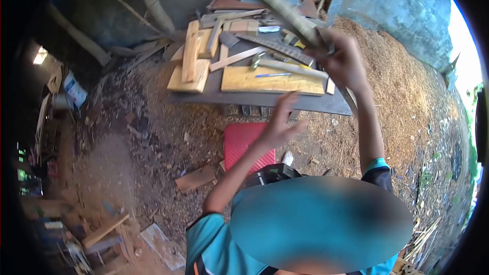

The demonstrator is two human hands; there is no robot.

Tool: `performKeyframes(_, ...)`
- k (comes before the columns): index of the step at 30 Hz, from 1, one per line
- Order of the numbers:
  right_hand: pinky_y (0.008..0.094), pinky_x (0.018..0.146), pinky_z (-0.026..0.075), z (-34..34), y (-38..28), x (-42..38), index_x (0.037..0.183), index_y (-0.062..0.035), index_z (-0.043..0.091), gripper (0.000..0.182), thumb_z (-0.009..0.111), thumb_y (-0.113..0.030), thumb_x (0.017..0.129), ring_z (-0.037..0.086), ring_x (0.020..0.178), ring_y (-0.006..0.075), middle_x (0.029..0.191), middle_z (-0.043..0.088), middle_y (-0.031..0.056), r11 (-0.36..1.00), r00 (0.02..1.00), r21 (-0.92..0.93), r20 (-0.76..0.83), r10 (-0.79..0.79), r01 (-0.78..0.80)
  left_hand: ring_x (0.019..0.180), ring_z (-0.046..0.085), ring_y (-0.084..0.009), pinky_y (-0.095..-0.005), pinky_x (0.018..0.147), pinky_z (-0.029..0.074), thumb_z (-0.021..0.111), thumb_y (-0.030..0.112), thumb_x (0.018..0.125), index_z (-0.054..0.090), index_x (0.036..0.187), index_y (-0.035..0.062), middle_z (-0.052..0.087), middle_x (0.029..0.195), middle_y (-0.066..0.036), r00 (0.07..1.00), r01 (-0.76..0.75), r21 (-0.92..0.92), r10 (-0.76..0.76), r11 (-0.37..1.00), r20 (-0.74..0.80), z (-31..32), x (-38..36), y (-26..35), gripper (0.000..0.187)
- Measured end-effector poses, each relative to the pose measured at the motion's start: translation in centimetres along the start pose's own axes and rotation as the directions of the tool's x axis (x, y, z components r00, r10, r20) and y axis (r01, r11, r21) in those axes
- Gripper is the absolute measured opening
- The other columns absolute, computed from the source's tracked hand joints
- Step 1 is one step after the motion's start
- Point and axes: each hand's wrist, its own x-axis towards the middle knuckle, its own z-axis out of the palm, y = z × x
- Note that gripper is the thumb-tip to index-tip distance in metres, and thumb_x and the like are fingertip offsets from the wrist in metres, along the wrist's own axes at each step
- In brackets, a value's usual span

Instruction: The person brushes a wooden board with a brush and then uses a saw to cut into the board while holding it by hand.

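Note:
My right hand (pixel 342 61) is closed around a long pale pole (pixel 275 4), which slants up and left over the back of the table. Its lower end is hidden by my fingers. My left hand (pixel 283 124) hangs in front of the table's near edge with its fingers apart, holding nothing. On the dark table (pixel 196 97) lies a yellowish board (pixel 239 82) with a blue pen (pixel 273 75) on it. A hammer (pixel 290 66) rests at the board's back edge, beside a long dark metal tool (pixel 279 47).
Wood blocks (pixel 190 53) are piled on the table's left side. A red plastic seat (pixel 244 140) stands before the table. Wood shavings (pixel 392 76) heap up at the right by the wall. A white bucket (pixel 75 90) is at the far left.

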Motion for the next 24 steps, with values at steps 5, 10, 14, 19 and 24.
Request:
performKeyframes(5, 0.0223, 0.051, 0.044, -0.5, -5.2, -0.1, 0.084, -0.0004, 0.061, 0.024, 0.074, -0.016, 0.071, 0.056, 0.059, 0.0078, 0.069, 0.06, 0.0034, 0.986, 0.932, 0.121, -0.33, 0.15, -0.116, 0.108, 0.046, -0.0251, -0.0364, 0.092, 0.039, 0.073, 0.019, 0.068, 0.029, 0.125, 0.0034, 0.039, 0.116, -0.015, 0.977, 0.061, -0.12, -0.084, 0.991, -0.195, 6.8, 2.8, 3.7, 0.073)
performKeyframes(10, 0.018, 0.039, 0.039, -2.4, -1.3, -2.6, 0.078, 0.0034, 0.061, 0.03, 0.075, -0.023, 0.072, 0.052, 0.047, 0.0061, 0.063, 0.059, 0.0053, 0.972, 0.696, 0.044, -0.69, 0.196, -0.23, 0.076, 0.062, -0.0237, -0.0317, 0.071, 0.05, 0.072, 0.019, 0.067, 0.042, 0.11, 0.0025, 0.059, 0.085, -0.012, 0.952, 0.149, 0.175, -0.094, 0.973, -0.29, 4.6, 3.2, 3.2, 0.056)
performKeyframes(14, 0.0192, 0.041, 0.045, -3.9, 0.9, -7.9, 0.083, 0.0065, 0.061, 0.027, 0.071, -0.018, 0.076, 0.049, 0.037, 0.0085, 0.066, 0.061, 0.0112, 0.908, 0.497, 0.315, -0.761, 0.416, -0.277, 0.065, 0.065, -0.0237, -0.035, 0.053, 0.053, 0.07, 0.02, 0.064, 0.047, 0.107, 0.0048, 0.064, 0.081, -0.014, 0.976, -0.218, 0.382, 0.207, 0.898, 0.071, 0.5, 2.9, 1.5, 0.051)
performKeyframes(19, 0.0467, 0.087, 0.052, -4.3, 7.3, -17.0, 0.065, -0.0062, 0.039, 0.03, 0.067, -0.009, 0.078, 0.061, 0.093, 0.0327, 0.093, 0.057, 0.0299, 0.731, 0.355, 0.622, -0.64, 0.681, -0.28, 0.07, 0.063, -0.026, -0.0347, 0.064, 0.054, 0.072, 0.024, 0.059, 0.051, 0.111, 0.0049, 0.059, 0.09, -0.011, 0.886, -0.277, 0.398, 0.073, 0.875, 0.457, -3.4, 2.5, -2.6, 0.059)
performKeyframes(24, 0.0344, 0.073, 0.054, 2.4, 13.6, -21.9, 0.111, 0.0054, 0.046, 0.038, 0.061, -0.013, 0.082, 0.06, 0.081, 0.0202, 0.094, 0.056, 0.0141, 0.403, 0.362, 0.816, -0.259, 0.895, -0.413, 0.079, 0.062, -0.0255, -0.0358, 0.069, 0.052, 0.073, 0.024, 0.055, 0.056, 0.111, 0.0066, 0.054, 0.1, -0.009, 0.766, -0.34, 0.529, -0.097, 0.777, 0.635, -6.5, 4.5, -6.8, 0.061)
